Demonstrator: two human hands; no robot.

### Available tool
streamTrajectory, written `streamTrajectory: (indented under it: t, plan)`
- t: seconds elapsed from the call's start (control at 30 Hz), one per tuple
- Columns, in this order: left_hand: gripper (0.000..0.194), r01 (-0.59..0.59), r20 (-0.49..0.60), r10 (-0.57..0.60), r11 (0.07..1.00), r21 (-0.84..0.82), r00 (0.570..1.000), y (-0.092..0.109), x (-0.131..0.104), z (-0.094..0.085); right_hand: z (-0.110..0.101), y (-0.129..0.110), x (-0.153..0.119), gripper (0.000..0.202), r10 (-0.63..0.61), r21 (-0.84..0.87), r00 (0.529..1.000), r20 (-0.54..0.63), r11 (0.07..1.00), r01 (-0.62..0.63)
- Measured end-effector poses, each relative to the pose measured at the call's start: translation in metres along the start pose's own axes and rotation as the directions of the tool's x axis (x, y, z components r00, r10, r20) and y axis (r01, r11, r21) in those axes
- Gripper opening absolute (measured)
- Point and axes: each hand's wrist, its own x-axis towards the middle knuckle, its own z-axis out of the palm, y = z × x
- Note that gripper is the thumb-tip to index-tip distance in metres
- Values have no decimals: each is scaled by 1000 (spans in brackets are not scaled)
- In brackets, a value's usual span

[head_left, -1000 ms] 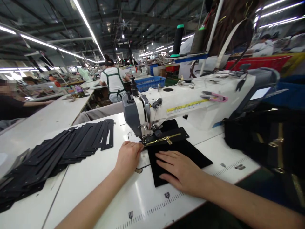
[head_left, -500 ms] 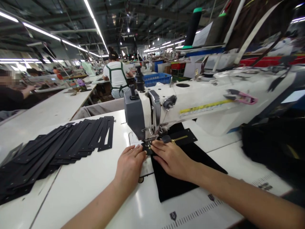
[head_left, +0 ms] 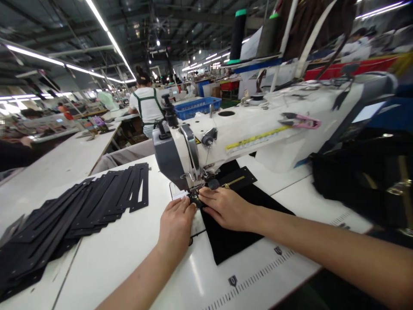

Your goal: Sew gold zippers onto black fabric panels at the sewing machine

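Note:
A white sewing machine [head_left: 254,125] stands over two layered black pieces. The lower one is a wide black fabric panel [head_left: 235,237]; across it lies a narrow black strip [head_left: 249,175] with a gold zipper [head_left: 237,181]. My left hand [head_left: 177,220] rests at the strip's left end beside the presser foot [head_left: 194,193], fingers extended and close together. My right hand [head_left: 230,209] lies flat on the black pieces just right of the foot, fingers stretched toward it. Both hands press from above. The needle point and the right palm's underside are hidden.
A fanned stack of black slotted frames [head_left: 97,202] lies on the left of the table. Pink-handled thread snips [head_left: 300,120] rest on the machine arm. Dark bag-like material [head_left: 361,181] sits at right. Behind are a blue crate [head_left: 198,107] and a person in a green-strapped apron [head_left: 146,103].
The head view has turned slightly right, so the scene sits farther left. Both hands keep nearly the same place at the presser foot; the black pieces show little change.

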Motion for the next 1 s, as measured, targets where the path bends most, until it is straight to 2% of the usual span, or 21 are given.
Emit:
streamTrajectory:
  t: [0.3,0.53,0.7,1.0]
  plan:
    - [27,-51,-27,52,998,32,998,-4,0,3,-2,-2,3,28,5,-66,1000,6,998,-5]
    - [26,-33,-38,34,999,28,999,-2,7,1,-2,1,5,23,14,-51,999,30,999,-13]
    - [25,-13,6,13,999,35,1000,-3,10,1,2,5,4,22,27,-22,1000,4,999,-27]
    - [21,14,21,-15,999,45,1000,-5,11,5,4,7,7,21,45,-8,999,24,999,-44]
